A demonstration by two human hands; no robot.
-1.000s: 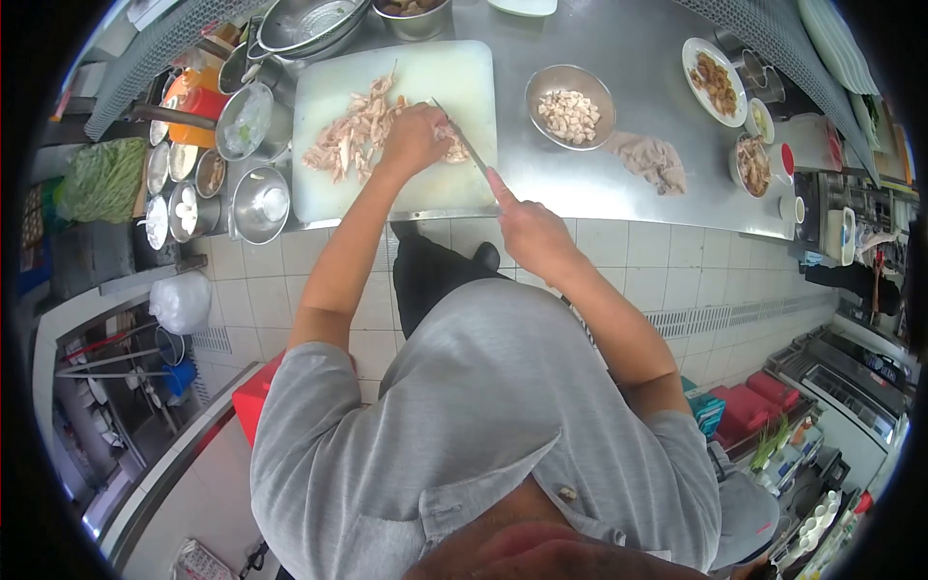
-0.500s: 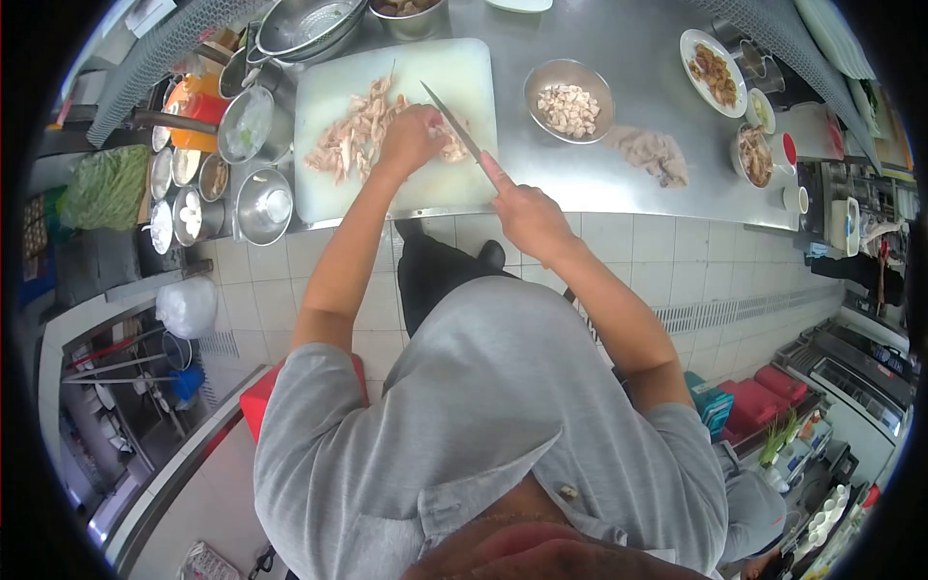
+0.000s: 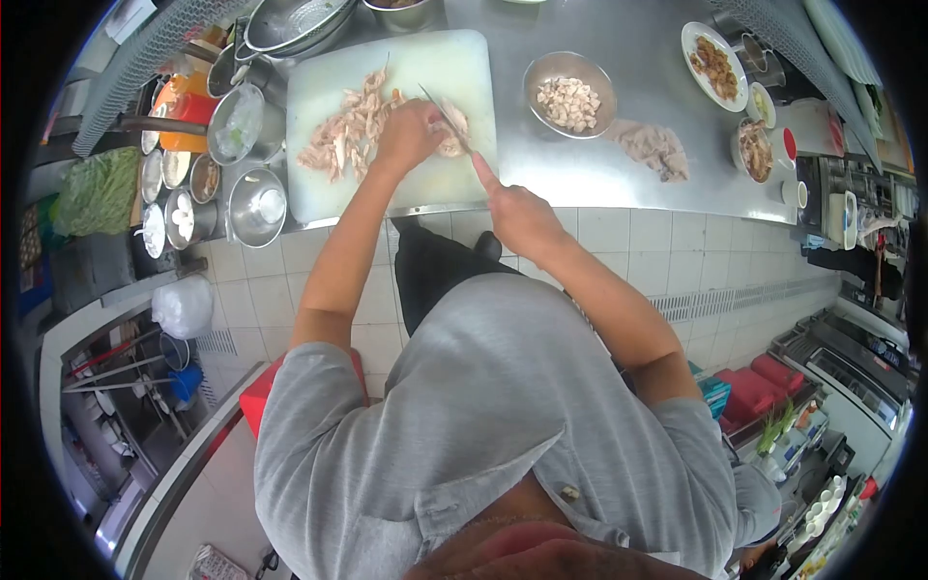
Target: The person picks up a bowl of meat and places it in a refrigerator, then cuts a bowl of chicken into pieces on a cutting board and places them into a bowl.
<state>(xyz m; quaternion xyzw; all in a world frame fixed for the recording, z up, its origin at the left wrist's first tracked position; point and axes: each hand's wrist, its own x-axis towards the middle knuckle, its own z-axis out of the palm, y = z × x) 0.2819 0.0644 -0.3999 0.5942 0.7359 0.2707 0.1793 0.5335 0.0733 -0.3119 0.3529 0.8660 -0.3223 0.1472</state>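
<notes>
right hand (image 3: pixel 522 217) grips the knife (image 3: pixel 447 121); left hand (image 3: pixel 408 135) clamps chicken (image 3: pixel 448 146) to the cutting board (image 3: pixel 435 188). mid-slice, i judge; next stroke needs fingertips tucked clear.

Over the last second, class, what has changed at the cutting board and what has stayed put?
The right hand has drawn the knife slightly in towards the left hand, blade on the meat. Both grips unchanged; the left hand still pins the meat on the cutting board. The bowl stayed.
</notes>
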